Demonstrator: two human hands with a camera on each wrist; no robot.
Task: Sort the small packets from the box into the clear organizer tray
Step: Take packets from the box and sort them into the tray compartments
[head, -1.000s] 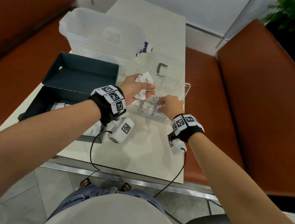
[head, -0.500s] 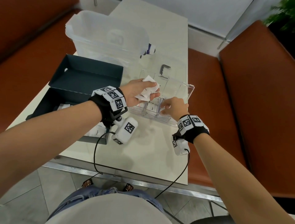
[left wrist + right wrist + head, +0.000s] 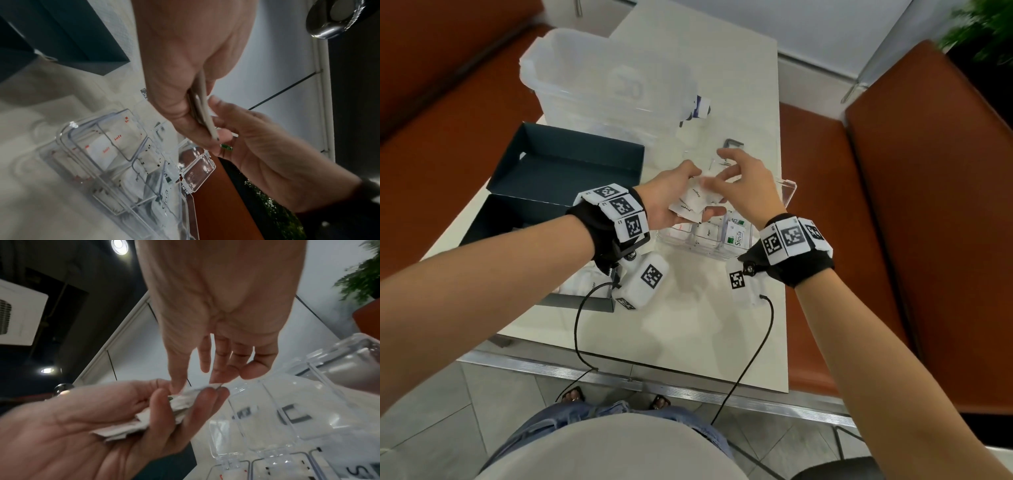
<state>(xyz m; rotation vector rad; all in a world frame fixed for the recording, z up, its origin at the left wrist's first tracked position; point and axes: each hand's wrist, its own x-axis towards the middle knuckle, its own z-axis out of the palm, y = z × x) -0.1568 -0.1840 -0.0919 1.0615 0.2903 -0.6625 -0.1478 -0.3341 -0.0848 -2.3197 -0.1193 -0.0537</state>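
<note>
We are standing at the pale table (image 3: 681,325), working through the sorting step: taking one packet at a time off a handful and dropping it into its compartment. At the far end the big frosted storage bin (image 3: 592,78) is sitting beside the dark box (image 3: 544,192), whose open lid is lying back; a few white packets are showing at its near corner, so we are judging the job only partly done.

Just right of the box, the clear organizer tray (image 3: 787,192) is resting with its hinged lid thrown open. Its near compartments are already holding packets: red "salt" lettering is showing in the left wrist view, and a green Stevia packet (image 3: 736,236) is standing in the rightmost one.

Above the tray our hands are meeting. Our left hand (image 3: 671,202) is cupping and gripping the bunch of packets (image 3: 693,200), fingers curled under it, thumb across. Our right hand (image 3: 746,192) is reaching into that bunch, thumb and a fingertip closing on the edge of the top packet while the other fingers are fanning out straight.

Next, as we see it, the right hand is needing to peel that single packet free without dragging its neighbours, read its label, and lower it into the matching compartment while the left is keeping the rest steady.
</note>
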